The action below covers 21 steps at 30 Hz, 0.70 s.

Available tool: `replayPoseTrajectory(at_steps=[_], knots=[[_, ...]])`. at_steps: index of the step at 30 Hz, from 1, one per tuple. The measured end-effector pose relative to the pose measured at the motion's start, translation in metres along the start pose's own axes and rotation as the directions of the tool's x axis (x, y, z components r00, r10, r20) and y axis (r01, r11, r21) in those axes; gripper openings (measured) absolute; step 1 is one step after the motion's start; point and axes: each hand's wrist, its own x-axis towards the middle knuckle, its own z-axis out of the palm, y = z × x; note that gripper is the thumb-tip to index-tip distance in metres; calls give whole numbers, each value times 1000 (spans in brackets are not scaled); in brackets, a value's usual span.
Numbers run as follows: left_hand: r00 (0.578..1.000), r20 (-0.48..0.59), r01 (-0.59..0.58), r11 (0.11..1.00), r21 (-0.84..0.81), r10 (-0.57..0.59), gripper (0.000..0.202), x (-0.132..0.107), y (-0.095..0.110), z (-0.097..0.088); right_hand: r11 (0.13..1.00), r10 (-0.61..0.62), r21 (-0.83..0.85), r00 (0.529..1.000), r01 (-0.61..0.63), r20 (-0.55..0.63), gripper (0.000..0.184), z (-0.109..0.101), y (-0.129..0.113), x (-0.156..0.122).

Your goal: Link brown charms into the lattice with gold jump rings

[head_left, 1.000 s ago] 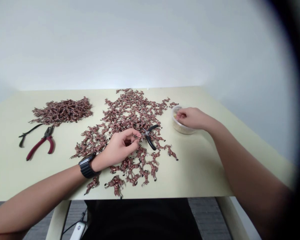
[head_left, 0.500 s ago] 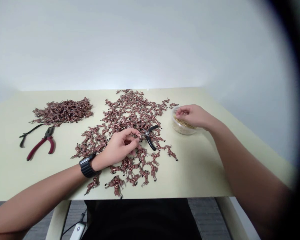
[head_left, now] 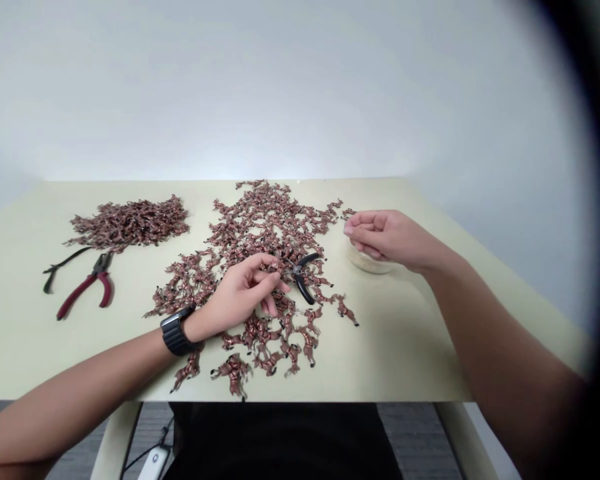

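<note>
My left hand [head_left: 247,287], wearing a black watch, is over the middle of a spread of small reddish-brown, horse-like figures [head_left: 260,220]. Its thumb and index finger are pinched; whatever sits between them is too small to name. Right by these fingertips, black-handled pliers [head_left: 305,280] lie on the figures with their handles apart. At the right, my right hand [head_left: 385,237] is above a clear round tub [head_left: 373,268] and hides most of it. Thumb and fingers are closed together there, and I cannot see what is in them.
A second heap of brown figures [head_left: 135,223] lies at the left. In front of it are red-handled pliers [head_left: 93,283] and a thin black tool [head_left: 53,277]. A white wall [head_left: 280,87] rises behind the table [head_left: 410,347].
My right hand has lifted slightly out of the tub of gold-coloured bits and drawn its fingers closer together. My left hand stays over the figures, its grip slightly shifted. The view has moved slightly.
</note>
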Motion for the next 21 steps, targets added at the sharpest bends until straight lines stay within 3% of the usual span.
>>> replayPoseTrajectory(at_steps=[2,5,8,13,21], knots=[[999,-28,-35,999,-40,34,34,-2,4,4,999,-22,36,987,16,161,33,13,-11,-9],[992,-76,-107,993,-50,103,34,-6,12,10,990,-47,138,913,-10,404,31,36,-22,-19],[978,-128,-167,986,-27,162,33,-11,19,15,977,-52,203,852,-64,520,29,57,-27,-23],[970,-123,-204,978,34,207,31,-15,23,18,976,-21,195,848,-97,529,24,75,-29,-25],[972,-93,-212,977,37,215,27,-16,20,19,965,26,220,887,-143,461,24,81,-25,-24]])
